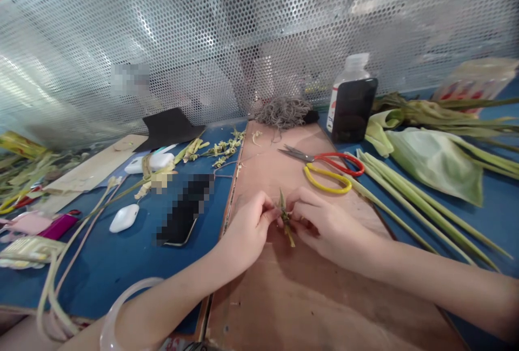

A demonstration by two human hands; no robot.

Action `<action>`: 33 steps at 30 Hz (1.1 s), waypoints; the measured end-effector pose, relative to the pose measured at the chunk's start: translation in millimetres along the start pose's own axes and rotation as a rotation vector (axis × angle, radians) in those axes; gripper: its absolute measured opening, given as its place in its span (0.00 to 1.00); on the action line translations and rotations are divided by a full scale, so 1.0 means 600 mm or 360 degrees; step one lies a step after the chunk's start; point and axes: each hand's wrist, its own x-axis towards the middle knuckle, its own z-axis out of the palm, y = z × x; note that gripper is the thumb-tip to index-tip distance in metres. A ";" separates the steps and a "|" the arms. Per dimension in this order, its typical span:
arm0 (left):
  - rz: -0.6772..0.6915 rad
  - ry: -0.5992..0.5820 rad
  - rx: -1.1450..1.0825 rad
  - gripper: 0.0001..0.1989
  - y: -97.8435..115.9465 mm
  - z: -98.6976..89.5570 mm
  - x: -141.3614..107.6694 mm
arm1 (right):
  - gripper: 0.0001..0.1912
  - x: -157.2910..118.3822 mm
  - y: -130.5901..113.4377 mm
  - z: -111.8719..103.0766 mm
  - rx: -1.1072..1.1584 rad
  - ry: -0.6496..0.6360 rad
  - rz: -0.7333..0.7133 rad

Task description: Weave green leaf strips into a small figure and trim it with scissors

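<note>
A small piece of folded green-brown leaf is held upright over the wooden board, between both hands. My left hand pinches it from the left with thumb and forefinger. From the right, my right hand closes its fingers on the same piece; some fingertips are hidden behind the hand. Scissors with one red and one yellow handle lie open beyond my right hand. Long green leaf strips rest at the right of the board.
Grey yarn and a bottle with a phone against it stand by the mesh panel. Another phone, a white case and small knotted leaf pieces lie at left.
</note>
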 end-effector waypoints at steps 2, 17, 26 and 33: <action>-0.0027 0.0005 -0.0009 0.10 -0.003 0.001 0.001 | 0.09 0.000 -0.002 0.000 0.0045 -0.0002 0.0019; -0.0050 -0.0071 0.0028 0.10 -0.018 0.005 0.004 | 0.11 -0.004 -0.005 0.012 0.0066 0.0104 0.0160; -0.0041 -0.0056 -0.0064 0.09 -0.009 0.002 0.012 | 0.08 0.006 -0.006 0.007 0.0334 0.0134 0.0313; -0.0053 -0.0062 -0.0186 0.08 -0.005 0.001 0.010 | 0.05 0.008 -0.004 0.002 0.0482 0.0081 0.0481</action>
